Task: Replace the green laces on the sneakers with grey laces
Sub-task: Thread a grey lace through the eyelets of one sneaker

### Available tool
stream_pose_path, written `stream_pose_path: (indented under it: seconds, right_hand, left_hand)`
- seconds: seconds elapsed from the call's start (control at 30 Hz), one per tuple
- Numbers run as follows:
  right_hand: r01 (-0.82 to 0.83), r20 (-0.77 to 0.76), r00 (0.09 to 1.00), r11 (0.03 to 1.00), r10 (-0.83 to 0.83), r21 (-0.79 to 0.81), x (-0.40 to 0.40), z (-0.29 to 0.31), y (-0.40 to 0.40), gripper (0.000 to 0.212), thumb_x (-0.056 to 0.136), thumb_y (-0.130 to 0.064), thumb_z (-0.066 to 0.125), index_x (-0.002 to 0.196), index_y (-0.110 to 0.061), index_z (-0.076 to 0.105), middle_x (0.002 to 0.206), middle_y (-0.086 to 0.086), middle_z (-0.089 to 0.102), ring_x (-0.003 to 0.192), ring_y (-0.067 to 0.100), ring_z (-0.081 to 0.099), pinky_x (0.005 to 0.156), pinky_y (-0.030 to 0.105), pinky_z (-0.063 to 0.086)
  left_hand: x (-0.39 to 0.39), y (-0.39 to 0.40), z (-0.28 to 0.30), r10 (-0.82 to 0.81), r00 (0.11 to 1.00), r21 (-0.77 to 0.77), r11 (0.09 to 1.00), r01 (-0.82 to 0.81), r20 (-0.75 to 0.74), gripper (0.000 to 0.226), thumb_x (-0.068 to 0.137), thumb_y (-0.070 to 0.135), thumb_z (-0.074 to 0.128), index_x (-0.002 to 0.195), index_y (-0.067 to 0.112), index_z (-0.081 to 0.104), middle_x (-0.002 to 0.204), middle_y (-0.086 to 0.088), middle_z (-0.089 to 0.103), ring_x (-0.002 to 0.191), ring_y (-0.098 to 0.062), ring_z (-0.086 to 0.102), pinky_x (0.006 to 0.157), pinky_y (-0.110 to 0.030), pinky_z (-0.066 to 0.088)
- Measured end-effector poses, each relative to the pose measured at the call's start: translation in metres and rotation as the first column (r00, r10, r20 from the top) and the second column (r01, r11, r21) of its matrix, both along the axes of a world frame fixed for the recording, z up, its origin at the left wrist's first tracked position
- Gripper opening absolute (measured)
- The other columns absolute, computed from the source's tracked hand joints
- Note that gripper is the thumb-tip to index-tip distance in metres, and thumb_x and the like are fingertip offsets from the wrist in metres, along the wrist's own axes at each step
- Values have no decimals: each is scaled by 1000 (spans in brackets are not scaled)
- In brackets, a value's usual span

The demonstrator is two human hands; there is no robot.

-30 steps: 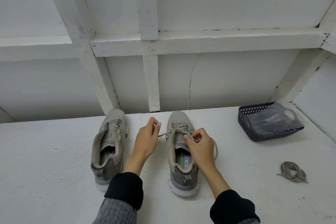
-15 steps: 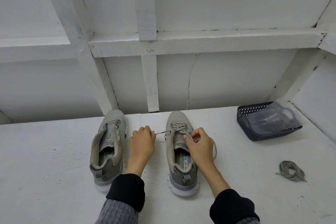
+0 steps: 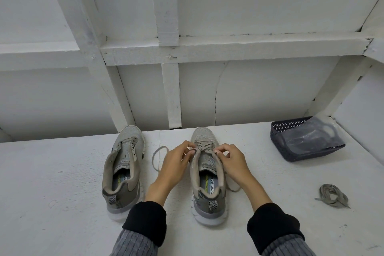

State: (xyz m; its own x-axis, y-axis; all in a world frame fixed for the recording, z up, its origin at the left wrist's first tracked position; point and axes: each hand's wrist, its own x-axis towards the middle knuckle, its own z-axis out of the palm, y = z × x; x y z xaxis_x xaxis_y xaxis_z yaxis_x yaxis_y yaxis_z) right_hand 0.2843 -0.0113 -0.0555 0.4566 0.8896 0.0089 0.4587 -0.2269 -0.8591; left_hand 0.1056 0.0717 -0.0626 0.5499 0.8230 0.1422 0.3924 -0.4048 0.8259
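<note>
Two grey sneakers stand side by side, toes away from me. The left sneaker (image 3: 124,164) has no lace in its eyelets. The right sneaker (image 3: 207,181) carries a grey lace (image 3: 204,145) crossed over its lower eyelets. My left hand (image 3: 176,162) pinches the lace at the shoe's left eyelet row, and a loose loop of it (image 3: 158,156) lies on the table to the left. My right hand (image 3: 232,162) pinches the lace at the right eyelet row. Another loose end (image 3: 233,188) trails out right of the shoe.
A dark mesh basket (image 3: 291,151) holding a clear plastic bag sits at the back right. A bundled loose lace (image 3: 332,195) lies on the white table (image 3: 52,193) at the right. White wooden framing and a wall rise directly behind the shoes.
My left hand has moved right, from beside the shoe onto its left eyelet row. The lace end it pulled taut now lies slack in a loop on the table.
</note>
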Motion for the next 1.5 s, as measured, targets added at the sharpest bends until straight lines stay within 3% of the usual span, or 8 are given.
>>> stream_pose_path:
  seconds: [0.17,0.37,0.6,0.93,1.03,1.13,1.3,1.5]
  right_hand:
    - [66,130,989,998,-65,2,1,-7,6,23,94,-19,57,75,-32,58,91,-4,59,92,17,52,74,31,43]
    - [-11,29,1000,997,8,80,0,12,12,17,94,-9,56,100,-15,71,98,-7,66,83,-2,53,67,1,37]
    - [-313,39,947,941,320,-127,-1,31,29,20,95,-13,55,89,-23,71,90,-6,68,83,2,56,71,16,39]
    - [-383,-26,923,907,385,-173,5,28,38,17,91,-16,62,78,-24,66,79,-7,63,73,3,55,68,17,40]
    - [-335,-100,942,923,322,-189,4,23,39,25,94,-13,57,70,-23,60,76,-6,58,72,6,51,68,21,40]
    - [-291,-244,938,941,246,-172,5,19,40,28,92,-5,53,65,-13,57,67,0,53,63,9,48,59,21,38]
    - [-182,-443,891,972,99,-150,5,14,41,24,89,2,41,69,-6,53,64,5,47,59,13,41,53,22,33]
    - [-184,-256,958,963,131,-196,8,15,39,24,94,-14,51,72,-11,61,72,10,54,67,19,48,62,29,39]
  left_hand:
    - [-2,4,0,32,992,-6,999,-33,-123,18,102,29,46,86,32,54,84,13,65,83,-11,62,75,-39,51]
    - [-2,10,7,-2,998,-140,990,-8,-66,19,100,25,51,81,26,56,83,10,66,82,-8,61,75,-27,46]
    - [13,14,6,57,998,-327,944,-48,20,28,101,18,45,75,20,54,75,8,56,70,-8,48,67,-24,38]
    - [15,18,-5,32,997,-238,970,-48,-71,58,86,70,38,64,20,57,64,2,61,64,-15,53,73,-45,47]
    - [13,15,-3,1,1000,-230,973,-7,-28,37,95,56,44,76,27,55,68,8,59,68,-12,53,77,-48,48]
    - [9,13,-2,-64,997,-247,966,73,45,13,99,38,50,88,35,57,66,11,51,66,-9,47,71,-33,42]
    - [9,11,0,-97,995,-171,980,101,28,13,100,22,52,94,32,58,56,18,45,57,-5,36,64,-28,34]
    - [11,8,8,24,992,-17,1000,-26,-122,15,100,36,48,85,36,52,87,14,58,79,-2,53,69,-29,41]
